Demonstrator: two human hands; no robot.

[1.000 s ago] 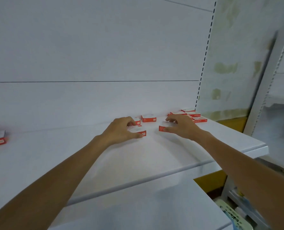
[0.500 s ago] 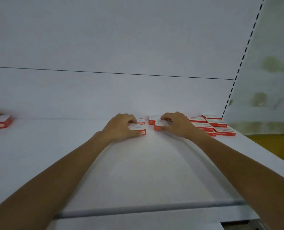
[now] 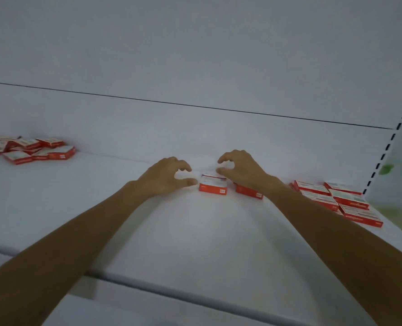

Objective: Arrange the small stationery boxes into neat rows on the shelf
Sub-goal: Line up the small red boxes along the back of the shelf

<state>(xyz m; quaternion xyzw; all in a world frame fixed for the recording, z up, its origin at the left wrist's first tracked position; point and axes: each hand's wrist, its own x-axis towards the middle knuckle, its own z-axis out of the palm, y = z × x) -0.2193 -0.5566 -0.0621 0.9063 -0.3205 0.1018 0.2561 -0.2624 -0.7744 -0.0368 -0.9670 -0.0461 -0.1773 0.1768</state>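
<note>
Small red-and-white stationery boxes lie on the white shelf (image 3: 186, 234). One box (image 3: 213, 187) sits in the middle, with what looks like another right behind it. My left hand (image 3: 166, 176) hovers just left of it, fingers loosely curled, thumb tip by the box's left edge, holding nothing. My right hand (image 3: 241, 170) arches over the boxes' rear right with thumb and fingers apart. A second box (image 3: 249, 193) lies partly hidden under my right wrist. Several boxes (image 3: 336, 200) lie in rows at the right end.
A loose pile of the same boxes (image 3: 30, 149) lies at the far left against the white back panel (image 3: 195, 67). The shelf's front lip (image 3: 171, 290) runs below my forearms. A perforated upright (image 3: 388, 149) bounds the shelf on the right.
Both hands have lifted off the two middle boxes they were pressing and opened up. The boxes now sit side by side. The view has swung left, bringing the left pile into sight.
</note>
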